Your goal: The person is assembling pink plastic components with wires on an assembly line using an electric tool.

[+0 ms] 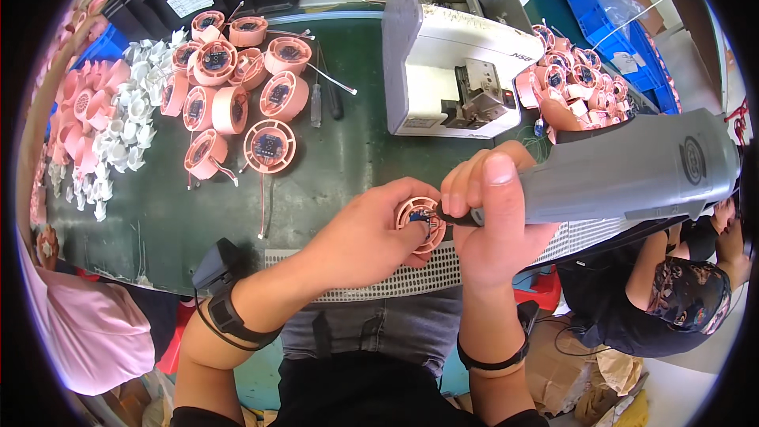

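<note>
My left hand (360,229) grips a round pink fan housing (405,209) near the table's front edge, with thumb and fingers around its rim. Inside the housing a blue circuit board (421,225) and thin wires show. My right hand (502,229) is closed around the front of a large grey hand-held tool (617,166), its thumb pointing up. The tool's dark tapered tip (462,216) reaches to the housing's right side; whether it touches the board cannot be seen. The tool's body extends to the right.
Several similar pink housings (229,111) with boards and wires stand on the green table, beside white plastic pieces (134,122) and a screwdriver (316,103). A white machine (427,55) stands behind my hands. More housings (581,75) and a blue bin (624,55) lie right. Other people sit at both sides.
</note>
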### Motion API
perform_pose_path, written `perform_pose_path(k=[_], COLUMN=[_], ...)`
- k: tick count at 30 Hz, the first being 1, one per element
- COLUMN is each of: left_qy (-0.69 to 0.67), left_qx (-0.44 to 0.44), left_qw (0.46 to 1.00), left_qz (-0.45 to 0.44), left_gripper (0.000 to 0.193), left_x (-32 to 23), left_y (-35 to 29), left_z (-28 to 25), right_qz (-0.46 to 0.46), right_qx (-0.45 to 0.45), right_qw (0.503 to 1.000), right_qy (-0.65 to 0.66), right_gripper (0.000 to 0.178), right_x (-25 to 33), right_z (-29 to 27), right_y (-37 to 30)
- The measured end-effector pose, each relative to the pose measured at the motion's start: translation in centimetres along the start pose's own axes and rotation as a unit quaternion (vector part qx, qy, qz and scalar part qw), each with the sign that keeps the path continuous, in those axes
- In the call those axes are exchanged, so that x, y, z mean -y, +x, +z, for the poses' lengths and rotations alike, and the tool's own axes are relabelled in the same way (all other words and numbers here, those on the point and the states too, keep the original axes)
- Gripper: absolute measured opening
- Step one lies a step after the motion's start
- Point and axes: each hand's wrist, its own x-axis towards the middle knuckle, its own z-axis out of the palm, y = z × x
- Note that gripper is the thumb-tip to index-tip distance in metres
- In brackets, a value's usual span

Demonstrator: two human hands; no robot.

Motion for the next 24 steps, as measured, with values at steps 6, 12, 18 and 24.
perform_pose_path(k=[6,12,18,24], left_qy=[0.003,0.027,0.042,0.091], left_qx=[-0.008,-0.003,0.006,-0.001], left_qw=[1.0,1.0,0.999,0.996], left_qz=[0.014,0.016,-0.015,-0.022], left_gripper=[0.026,0.027,0.031,0.03], left_x=[0.3,0.2,-0.8,-1.0], left_y=[0.3,0.3,-0.5,-0.5], left_z=[-0.1,0.1,0.7,0.5], right_qz=[-0.044,-0.007,0.066,0.057], right_qx=[0.034,0.057,0.043,0.027], right_qw=[0.994,0.991,0.995,0.995], right_qy=[-0.098,-0.119,-0.067,-0.074], right_gripper=[0.038,0.047,0.043,0.061], right_x=[-1.4,-1.3,-0.2,0.3], right_z=[-1.1,-0.9,0.3,-1.8], right_y=[-0.1,-0.3,-0.8,-0.1])
